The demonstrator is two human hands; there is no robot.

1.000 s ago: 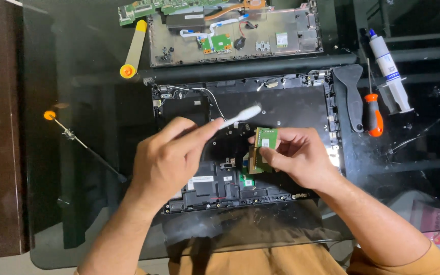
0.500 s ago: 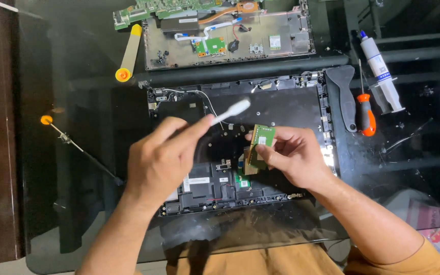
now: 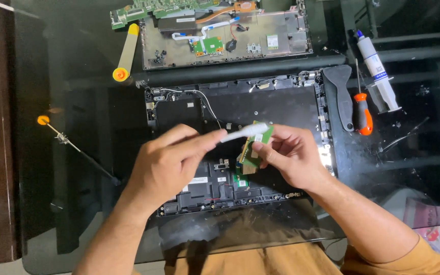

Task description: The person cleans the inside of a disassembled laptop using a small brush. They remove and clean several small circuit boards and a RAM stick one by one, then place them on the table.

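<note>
Holding: my right hand [image 3: 291,158] pinches a small green circuit board [image 3: 253,153] by its edges, lifted just above the open laptop base [image 3: 281,104].
Left hand: my left hand [image 3: 166,163] is closed around a white brush-like tool [image 3: 244,132], fingers wrapped on the handle; I can't tell the tip's exact kind.
Contact: the tool's pale tip lies across the far edge of the board, touching or nearly so, I can't say which.
Board position: over the middle of the base, tilted, one face turned to the left hand.
Base: black, stripped, cables showing along its far edge, lying on the dark glass table [image 3: 67,66] right in front of me.
Far side: a second opened grey laptop chassis [image 3: 281,40] with green boards inside it.
Far left: a yellow-capped cream spudger [image 3: 126,51] beside that chassis.
Left: a thin rod with an orange knob [image 3: 43,120].
Right: a black pry tool [image 3: 339,94], an orange-handled screwdriver [image 3: 363,114] just beside it, then a white syringe tube [image 3: 378,69] farther right.
</note>
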